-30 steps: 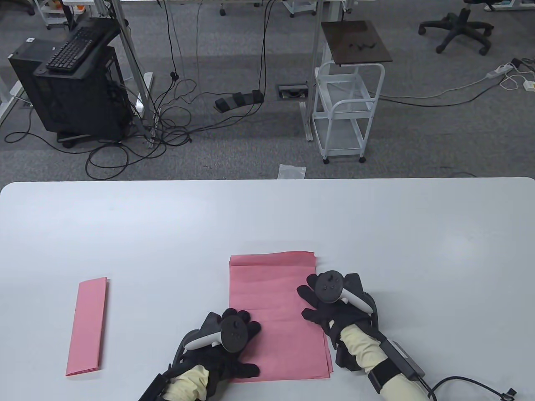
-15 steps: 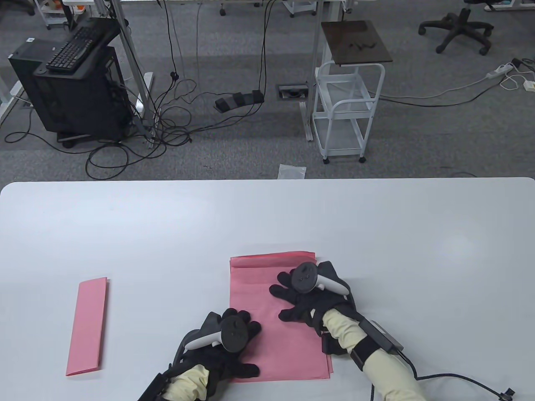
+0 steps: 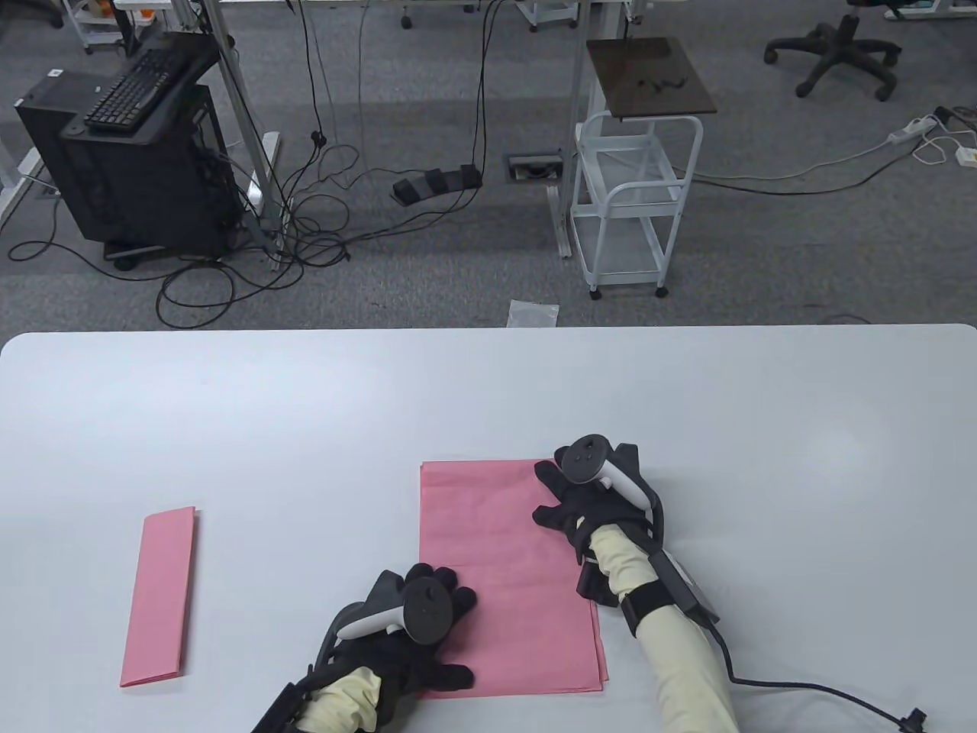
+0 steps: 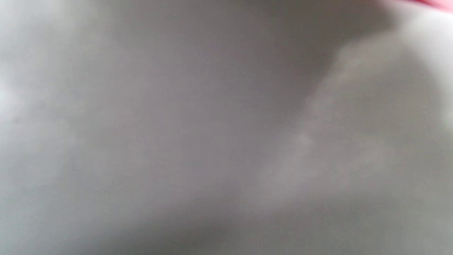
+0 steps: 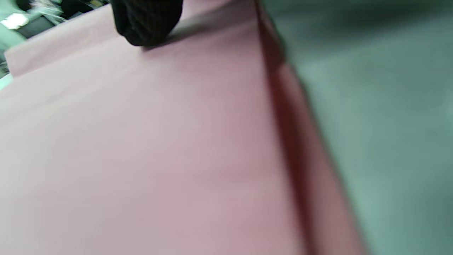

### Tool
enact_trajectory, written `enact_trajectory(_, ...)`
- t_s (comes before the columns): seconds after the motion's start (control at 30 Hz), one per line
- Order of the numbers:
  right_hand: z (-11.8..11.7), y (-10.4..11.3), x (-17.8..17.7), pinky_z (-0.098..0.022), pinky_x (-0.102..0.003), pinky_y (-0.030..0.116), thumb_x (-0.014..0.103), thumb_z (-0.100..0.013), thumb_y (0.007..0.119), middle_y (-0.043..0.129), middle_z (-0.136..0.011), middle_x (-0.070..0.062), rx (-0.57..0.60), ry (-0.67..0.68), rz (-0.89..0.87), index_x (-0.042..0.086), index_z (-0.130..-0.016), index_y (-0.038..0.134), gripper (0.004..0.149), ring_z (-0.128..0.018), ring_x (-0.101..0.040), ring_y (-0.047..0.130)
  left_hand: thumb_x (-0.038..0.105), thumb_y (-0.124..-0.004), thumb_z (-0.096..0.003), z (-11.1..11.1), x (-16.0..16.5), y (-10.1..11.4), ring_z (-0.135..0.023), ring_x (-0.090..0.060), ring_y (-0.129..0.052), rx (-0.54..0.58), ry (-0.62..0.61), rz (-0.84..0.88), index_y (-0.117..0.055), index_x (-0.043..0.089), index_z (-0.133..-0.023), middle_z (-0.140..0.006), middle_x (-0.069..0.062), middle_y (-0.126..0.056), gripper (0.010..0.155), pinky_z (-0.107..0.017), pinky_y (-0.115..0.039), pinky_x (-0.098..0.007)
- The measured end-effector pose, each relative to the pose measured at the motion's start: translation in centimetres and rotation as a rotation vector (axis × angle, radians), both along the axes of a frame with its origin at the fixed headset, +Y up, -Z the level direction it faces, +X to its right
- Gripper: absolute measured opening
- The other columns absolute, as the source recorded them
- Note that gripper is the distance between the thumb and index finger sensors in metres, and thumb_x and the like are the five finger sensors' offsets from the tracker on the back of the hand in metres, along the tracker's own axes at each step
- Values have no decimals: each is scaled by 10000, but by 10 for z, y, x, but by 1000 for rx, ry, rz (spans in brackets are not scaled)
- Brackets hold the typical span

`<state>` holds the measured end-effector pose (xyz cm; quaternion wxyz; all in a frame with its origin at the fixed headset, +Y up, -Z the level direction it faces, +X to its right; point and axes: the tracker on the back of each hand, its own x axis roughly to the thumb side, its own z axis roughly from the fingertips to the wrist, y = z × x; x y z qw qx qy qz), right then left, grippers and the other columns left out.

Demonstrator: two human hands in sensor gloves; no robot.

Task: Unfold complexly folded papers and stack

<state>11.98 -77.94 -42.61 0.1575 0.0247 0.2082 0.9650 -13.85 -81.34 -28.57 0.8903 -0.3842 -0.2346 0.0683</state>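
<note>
A stack of unfolded pink sheets [image 3: 496,565] is shown lying flat on the white table [image 3: 305,412], near its front edge. The left hand [image 3: 416,622] is laid on the stack's near-left corner, fingers spread flat. The right hand [image 3: 584,500] is pressed, fingers extended, on the far-right corner; one gloved fingertip [image 5: 147,21] is seen touching the top sheet. A folded pink paper [image 3: 160,597] lies well apart to the left.
</note>
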Motion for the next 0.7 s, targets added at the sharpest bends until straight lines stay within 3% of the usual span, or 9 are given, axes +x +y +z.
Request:
enact_trajectory(0.03, 9, 7, -1, -674, -507, -130, 507, -476, 691, 13, -1135, 211, 95, 59, 13, 458, -1040, 247, 719, -1030, -80, -110, 712, -580, -437, 0, 0, 0, -914, -235, 337, 0, 0, 0, 152, 408, -976, -977, 119, 340, 958, -605, 191, -510)
enact_trajectory(0.1, 26, 16, -3, -667, -502, -141, 524, -475, 684, -39, -1119, 217, 124, 130, -36, 475, -1031, 186, 748, -1009, -74, -154, 711, -580, -437, 0, 0, 0, -914, -236, 337, -1, 0, 0, 152, 408, -976, -976, 119, 341, 958, -604, 192, -510)
enact_trajectory(0.3, 97, 11, 13, -657, -509, -150, 558, -477, 672, -64, -1123, 197, -85, 327, -37, 454, -1045, 157, 773, -1007, -93, -165, 711, -582, -437, 0, 0, 0, -915, -235, 336, -1, 1, 0, 151, 408, -976, -977, 120, 338, 959, -605, 190, -510)
enact_trajectory(0.43, 133, -7, 24, -657, -512, -141, 565, -482, 661, -53, -1131, 179, -224, 345, -95, 436, -1053, 155, 773, -1015, -111, -146, 711, -586, -433, 0, 0, 0, -914, -235, 334, 0, 3, -1, 149, 409, -976, -977, 120, 336, 962, -605, 189, -510)
enact_trajectory(0.53, 147, -22, 26, -662, -507, -137, 552, -487, 664, -56, -1126, 176, -246, 356, -37, 432, -1050, 148, 773, -1012, -115, -143, 710, -586, -434, 0, 0, 0, -915, -233, 334, 0, 3, -1, 147, 410, -975, -977, 122, 335, 960, -605, 188, -509)
enact_trajectory(0.7, 148, -26, 28, -652, -490, -156, 553, -488, 654, -88, -1108, 193, -249, 344, -92, 442, -1042, 129, 772, -989, -94, -183, 705, -604, -435, 0, 0, 2, -925, -231, 318, 3, 14, 6, 125, 413, -981, -987, 125, 318, 957, -612, 180, -509)
